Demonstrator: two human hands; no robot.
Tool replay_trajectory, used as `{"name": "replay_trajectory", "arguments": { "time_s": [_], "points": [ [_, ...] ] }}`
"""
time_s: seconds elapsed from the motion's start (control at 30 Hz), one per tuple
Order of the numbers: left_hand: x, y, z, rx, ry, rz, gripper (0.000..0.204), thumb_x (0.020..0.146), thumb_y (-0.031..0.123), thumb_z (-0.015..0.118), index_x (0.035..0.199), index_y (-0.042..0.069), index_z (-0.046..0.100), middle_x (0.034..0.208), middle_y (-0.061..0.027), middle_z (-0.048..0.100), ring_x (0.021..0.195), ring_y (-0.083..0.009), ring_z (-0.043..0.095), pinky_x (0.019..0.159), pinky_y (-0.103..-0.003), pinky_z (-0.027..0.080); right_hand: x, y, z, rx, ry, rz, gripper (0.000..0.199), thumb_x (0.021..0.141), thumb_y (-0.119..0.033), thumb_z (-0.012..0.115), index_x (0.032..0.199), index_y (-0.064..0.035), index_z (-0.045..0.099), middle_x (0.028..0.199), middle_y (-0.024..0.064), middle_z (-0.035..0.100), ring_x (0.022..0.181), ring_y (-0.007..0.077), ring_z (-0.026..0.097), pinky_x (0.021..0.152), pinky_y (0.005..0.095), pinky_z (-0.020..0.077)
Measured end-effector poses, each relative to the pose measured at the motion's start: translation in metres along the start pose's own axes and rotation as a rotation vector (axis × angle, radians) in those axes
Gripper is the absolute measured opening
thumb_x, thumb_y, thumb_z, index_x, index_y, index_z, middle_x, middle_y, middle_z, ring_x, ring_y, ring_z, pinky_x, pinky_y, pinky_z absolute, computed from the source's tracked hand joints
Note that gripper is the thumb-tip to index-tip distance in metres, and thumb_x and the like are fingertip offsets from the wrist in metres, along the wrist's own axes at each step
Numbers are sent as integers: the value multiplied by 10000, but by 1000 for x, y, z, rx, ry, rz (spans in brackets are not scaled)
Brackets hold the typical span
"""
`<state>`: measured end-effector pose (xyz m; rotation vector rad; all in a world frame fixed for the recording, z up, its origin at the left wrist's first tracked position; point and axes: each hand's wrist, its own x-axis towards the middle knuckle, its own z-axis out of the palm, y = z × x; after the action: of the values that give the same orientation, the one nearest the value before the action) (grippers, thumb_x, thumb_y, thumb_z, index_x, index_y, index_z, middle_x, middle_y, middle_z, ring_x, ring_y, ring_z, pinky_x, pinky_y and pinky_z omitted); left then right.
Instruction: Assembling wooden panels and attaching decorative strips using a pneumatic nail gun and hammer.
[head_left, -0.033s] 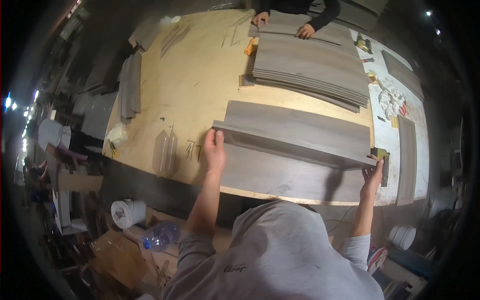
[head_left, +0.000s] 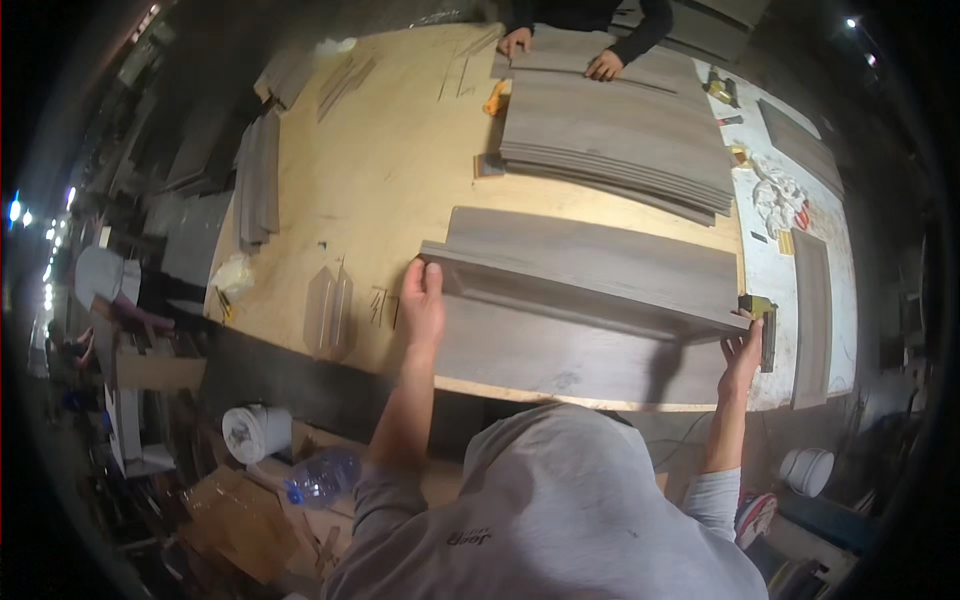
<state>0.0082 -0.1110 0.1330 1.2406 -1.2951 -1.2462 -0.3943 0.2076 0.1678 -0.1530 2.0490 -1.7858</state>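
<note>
A long, narrow grey-brown wood-grain board (head_left: 590,288) is held by its two ends, crosswise above a wider panel of the same colour. My left hand (head_left: 424,305) grips the left end, thumb near the top edge. At the far end my right hand (head_left: 738,362) pinches the right corner, its fingers partly under it. The wide panel (head_left: 560,355) lies on the table and shows on both sides of the board, with a dark shadow near its right part. Whether the board touches the panel I cannot tell. A yellow-and-black power tool (head_left: 763,308) lies beside my right hand.
A pale wooden table (head_left: 370,170) carries a stack of panels (head_left: 620,130); a co-worker's hands (head_left: 605,66) rest on it. Narrow boards (head_left: 258,185) lie at its left edge. A crumpled white cloth (head_left: 780,200) lies right. Below stand a white bucket (head_left: 262,432) and plastic bottle (head_left: 325,475).
The whole view has shifted very slightly. Both hands keep their hold on the board.
</note>
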Motion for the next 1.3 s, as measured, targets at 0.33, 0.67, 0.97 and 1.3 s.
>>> {"name": "replay_trajectory", "arguments": {
  "time_s": [0.33,0.67,0.97,1.3],
  "points": [
    [5,46,-1,44,-178,-3,478,1106,278,430,1471,-24,488,1365,-109,606,1252,-201,561,1071,-330,419,19,45,-13,427,38,-116,321,1008,-384,468,1071,-133,658,1421,143,575,1377,280,486,1135,432,375],
    [-62,-84,-48,-143,-140,-232,557,1039,245,493,1526,-13,411,1550,-182,465,1446,-290,431,1197,-385,318,68,103,-72,-339,-62,-197,406,961,-62,561,1345,63,606,1360,168,643,1325,255,554,1105,345,426],
    [-74,-69,-52,935,-396,295,502,852,106,699,1345,60,615,1251,-137,657,1130,-354,604,960,-420,498,170,112,-126,-1159,62,-474,659,814,-226,794,1412,-90,551,1269,256,608,1098,429,594,1009,498,471],
    [-52,-84,-58,853,-489,302,430,842,71,735,1269,69,681,1024,-137,678,944,-314,650,819,-392,537,236,111,-194,-1020,-80,-479,827,808,-159,720,1554,-111,367,1232,205,650,1088,395,635,943,459,520]
  ]
}}
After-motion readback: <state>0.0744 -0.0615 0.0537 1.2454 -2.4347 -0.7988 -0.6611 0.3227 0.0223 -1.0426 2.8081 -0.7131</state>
